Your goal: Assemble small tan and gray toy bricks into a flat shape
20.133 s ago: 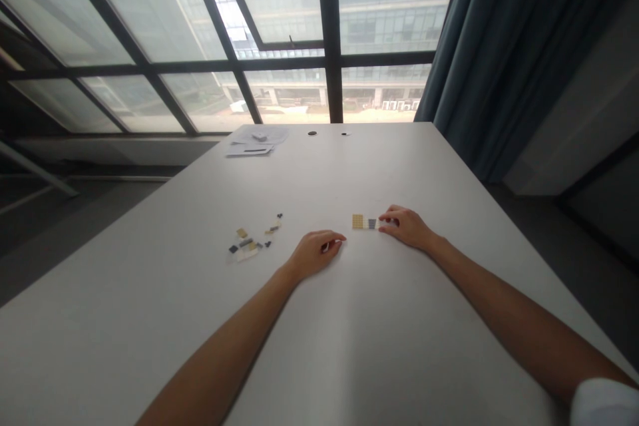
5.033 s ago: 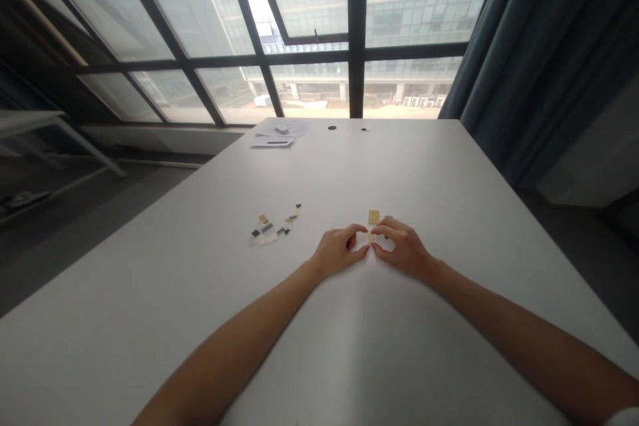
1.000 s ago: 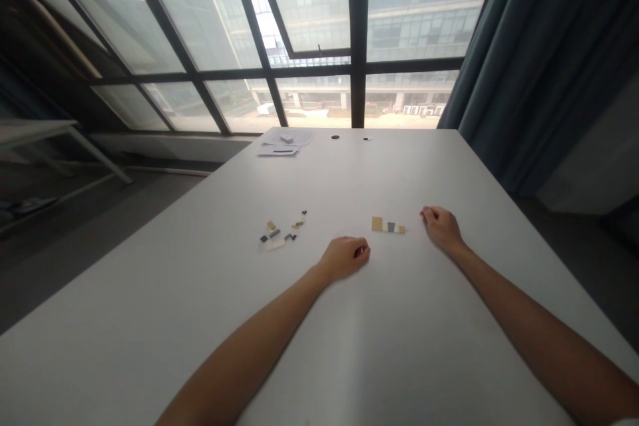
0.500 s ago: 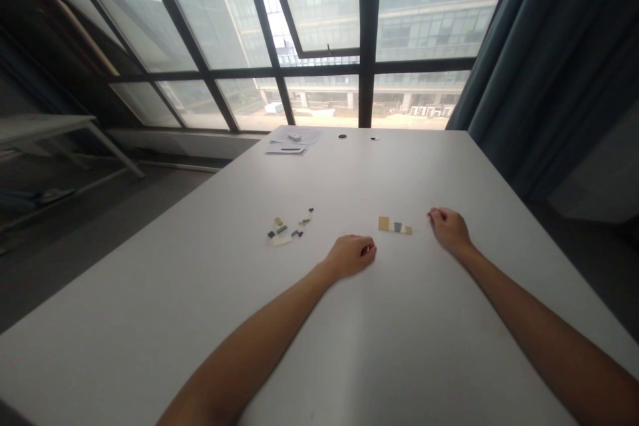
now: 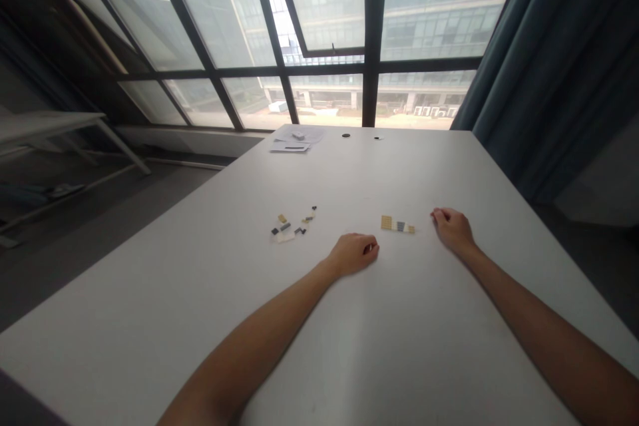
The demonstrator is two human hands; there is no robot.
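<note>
My left hand rests on the white table with its fingers loosely curled, and nothing shows in the hollow between them. Farther right, my right hand lies with thumb and fingers closed together; no object sticks out of it. Between the two hands is a flat strip of joined toy building bricks, tan with grey and whitish parts, touched by neither hand. Left of my left hand several loose bricks lie scattered: a tan brick, a grey brick, a black brick and a pale piece among them.
Papers with a small white object on top lie at the far left corner of the table. Two small round dark spots sit near its far edge. Windows stand behind, a dark curtain hangs right, and another table stands left.
The view has shifted slightly, so everything on the table appears a little farther right. Both hands and the bricks keep their places relative to each other.
</note>
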